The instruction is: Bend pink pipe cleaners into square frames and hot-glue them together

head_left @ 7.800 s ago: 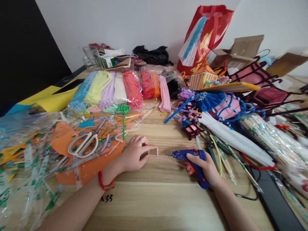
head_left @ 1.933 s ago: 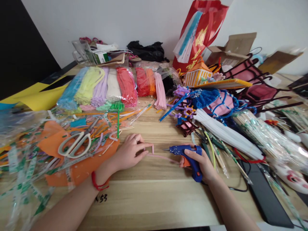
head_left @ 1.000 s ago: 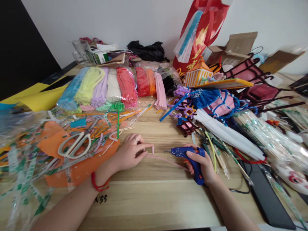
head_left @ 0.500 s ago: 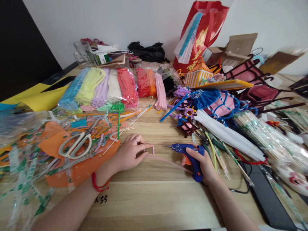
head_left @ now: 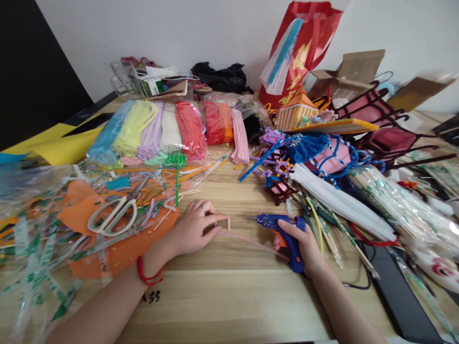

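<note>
Between the thumb and fingers of my left hand [head_left: 196,228] is a pink pipe cleaner [head_left: 251,240], bent into a small square-cornered shape at the fingertips. Its long straight tail runs right across the wood toward my other hand. My right hand [head_left: 304,241] grips a blue glue gun [head_left: 281,227] with an orange trigger. The gun's nozzle points left at the bent end, a short gap away from it. Part of the bent shape is hidden behind my left fingers.
Bagged bundles of coloured pipe cleaners [head_left: 143,129] lie at the back. White-handled scissors [head_left: 113,217] rest on orange sheet scraps at left. At right are white pipe cleaners [head_left: 337,200], wrapped sticks [head_left: 390,205], a black phone-like slab [head_left: 398,291] and pliers [head_left: 304,206]. A red bag [head_left: 297,57] stands behind.
The glue gun in my right hand has shifted very slightly to the right. My left hand and the bent pipe cleaner hold still.
</note>
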The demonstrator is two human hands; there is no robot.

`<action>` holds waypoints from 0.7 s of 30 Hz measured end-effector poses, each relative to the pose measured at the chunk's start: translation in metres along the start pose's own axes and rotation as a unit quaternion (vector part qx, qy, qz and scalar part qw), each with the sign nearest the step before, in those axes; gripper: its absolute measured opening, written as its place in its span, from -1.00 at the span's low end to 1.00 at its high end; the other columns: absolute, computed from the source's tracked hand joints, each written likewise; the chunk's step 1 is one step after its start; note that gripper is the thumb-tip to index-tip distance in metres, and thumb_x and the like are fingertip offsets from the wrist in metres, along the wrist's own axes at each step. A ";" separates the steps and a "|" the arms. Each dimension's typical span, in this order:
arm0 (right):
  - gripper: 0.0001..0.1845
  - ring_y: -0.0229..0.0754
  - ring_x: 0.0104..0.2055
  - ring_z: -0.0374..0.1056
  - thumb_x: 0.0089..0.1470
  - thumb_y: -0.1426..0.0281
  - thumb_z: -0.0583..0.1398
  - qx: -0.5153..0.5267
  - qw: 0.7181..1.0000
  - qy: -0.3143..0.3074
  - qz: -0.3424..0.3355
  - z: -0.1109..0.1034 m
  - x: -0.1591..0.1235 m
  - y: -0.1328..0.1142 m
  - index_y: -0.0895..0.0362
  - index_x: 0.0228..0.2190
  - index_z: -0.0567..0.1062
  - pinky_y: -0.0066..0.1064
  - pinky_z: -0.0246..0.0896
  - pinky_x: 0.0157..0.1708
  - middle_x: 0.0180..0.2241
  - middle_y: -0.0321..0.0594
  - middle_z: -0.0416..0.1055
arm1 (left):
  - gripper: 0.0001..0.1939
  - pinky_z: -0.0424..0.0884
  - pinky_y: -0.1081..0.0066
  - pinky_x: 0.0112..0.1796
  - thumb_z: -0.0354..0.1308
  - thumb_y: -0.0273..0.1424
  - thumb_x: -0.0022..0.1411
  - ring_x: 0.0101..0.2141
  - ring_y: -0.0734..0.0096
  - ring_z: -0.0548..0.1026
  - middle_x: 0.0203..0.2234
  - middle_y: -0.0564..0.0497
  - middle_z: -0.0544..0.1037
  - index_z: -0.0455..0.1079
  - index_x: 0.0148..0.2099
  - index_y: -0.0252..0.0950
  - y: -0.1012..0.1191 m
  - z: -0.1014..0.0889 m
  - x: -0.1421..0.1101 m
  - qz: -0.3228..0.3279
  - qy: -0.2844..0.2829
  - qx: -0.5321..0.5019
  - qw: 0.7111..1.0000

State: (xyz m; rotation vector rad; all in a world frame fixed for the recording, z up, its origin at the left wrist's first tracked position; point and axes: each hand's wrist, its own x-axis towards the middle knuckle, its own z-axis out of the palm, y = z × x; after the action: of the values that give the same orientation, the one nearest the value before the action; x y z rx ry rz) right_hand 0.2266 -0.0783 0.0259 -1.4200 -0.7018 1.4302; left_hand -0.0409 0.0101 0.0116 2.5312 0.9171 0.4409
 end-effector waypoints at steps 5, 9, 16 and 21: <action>-0.68 -0.29 -0.77 0.22 -0.05 0.17 0.25 -0.010 1.000 0.004 -0.018 -0.002 0.001 0.001 0.20 -0.41 0.43 -0.55 0.09 -0.79 -0.76 -0.26 0.38 | -0.68 0.24 0.17 -0.07 0.00 -0.34 0.28 -0.15 0.25 0.28 -0.27 -0.04 0.31 0.39 0.06 -0.07 0.001 0.000 0.000 -0.005 -0.005 -0.002 1.000; -0.65 -0.29 -0.78 0.20 -0.04 0.17 0.25 -0.004 0.999 0.012 -0.034 -0.004 0.001 0.003 0.19 -0.32 0.42 -0.55 0.09 -0.79 -0.77 -0.29 0.36 | -0.68 0.23 0.16 -0.06 0.01 -0.35 0.27 -0.14 0.25 0.28 -0.27 -0.04 0.32 0.39 0.05 -0.07 0.001 -0.001 0.000 -0.003 -0.004 -0.005 1.000; -0.65 -0.32 -0.80 0.14 -0.04 0.16 0.24 0.002 0.999 0.008 -0.036 -0.005 0.000 0.004 0.18 -0.31 0.42 -0.57 0.02 -0.82 -0.80 -0.34 0.30 | -0.68 0.24 0.18 -0.06 0.03 -0.36 0.26 -0.15 0.26 0.28 -0.27 -0.03 0.32 0.40 0.04 -0.07 0.000 0.000 0.001 -0.002 0.002 -0.006 1.000; -0.62 -0.33 -0.82 0.11 -0.06 0.14 0.24 0.003 0.999 0.014 -0.030 -0.005 0.000 0.003 0.19 -0.31 0.41 -0.58 -0.05 -0.86 -0.81 -0.34 0.28 | -0.68 0.25 0.19 -0.07 0.02 -0.36 0.26 -0.15 0.26 0.29 -0.28 -0.03 0.32 0.40 0.04 -0.07 0.001 -0.001 0.001 -0.002 0.002 -0.007 1.000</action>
State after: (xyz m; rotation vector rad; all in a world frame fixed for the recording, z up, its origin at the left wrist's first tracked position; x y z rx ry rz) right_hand 0.2308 -0.0809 0.0220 -1.4003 -0.7173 1.3620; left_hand -0.0398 0.0107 0.0129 2.5166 0.9160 0.4494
